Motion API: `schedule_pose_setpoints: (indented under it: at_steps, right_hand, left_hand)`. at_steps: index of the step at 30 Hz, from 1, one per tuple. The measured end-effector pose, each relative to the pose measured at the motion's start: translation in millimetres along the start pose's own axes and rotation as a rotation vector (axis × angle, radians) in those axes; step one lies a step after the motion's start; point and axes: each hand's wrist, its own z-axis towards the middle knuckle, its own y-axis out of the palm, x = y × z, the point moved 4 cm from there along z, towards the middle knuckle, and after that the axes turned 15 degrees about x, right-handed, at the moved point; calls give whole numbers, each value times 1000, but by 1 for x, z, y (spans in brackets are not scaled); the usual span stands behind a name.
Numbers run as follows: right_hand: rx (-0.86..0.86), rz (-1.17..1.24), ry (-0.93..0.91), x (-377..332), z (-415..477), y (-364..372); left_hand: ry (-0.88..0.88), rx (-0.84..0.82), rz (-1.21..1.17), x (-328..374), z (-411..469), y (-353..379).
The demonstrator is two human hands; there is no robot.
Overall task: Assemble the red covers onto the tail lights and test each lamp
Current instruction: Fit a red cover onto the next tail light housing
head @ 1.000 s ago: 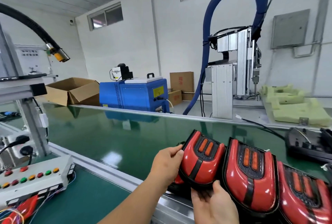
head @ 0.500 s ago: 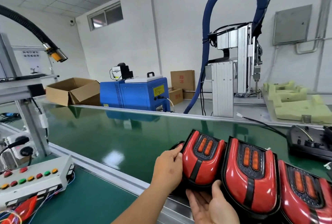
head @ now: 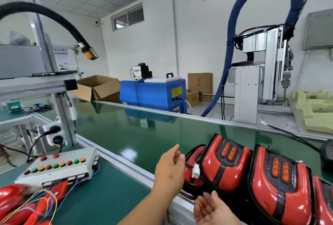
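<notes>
Now both hands hang empty: left hand point(head: 169, 168) loose-fingered beside the leftmost tail light point(head: 223, 167) on the green belt point(head: 137, 134), right hand point(head: 214, 210) palm-up below it. Testing looks next, which means pinching its white connector point(head: 195, 171).

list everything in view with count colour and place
red tail lights with black trim: four showing, red and black, on the belt at right
green conveyor belt: one, green, across the middle
white button box: one, white, lower left bench
loose red plastic covers: several, red, bottom left corner
blue machine case: one, blue, behind the belt
brown cardboard boxes: three, brown, behind the belt
pale green foam blocks: several, pale green, far right
left hand: one, open, left of the tail lights
right hand: one, open palm up, before them
</notes>
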Motion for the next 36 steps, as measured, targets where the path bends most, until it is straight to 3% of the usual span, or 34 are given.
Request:
schedule_pose_setpoints:
  at_steps: [7,20,26,31,36]
  right_hand:
    - [-135,-215,-24,61,-14,54]
    - [-539,-645,-44,270,-123,153]
    - [-735,-884,-81,370,-171,174]
    - [-802,-1010,-113,433,-201,191]
    - [-839,-1107,-116,483,-215,203]
  left_hand:
    - [-108,261,-119,-21,3,-128]
    - [-191,717,31,-75,-49,-372]
    - [-244,928,54,-103,-82,-461]
    - [-296,1157,65,-128,-106,-521]
    - [-336,1238,87,-138,-107,-546]
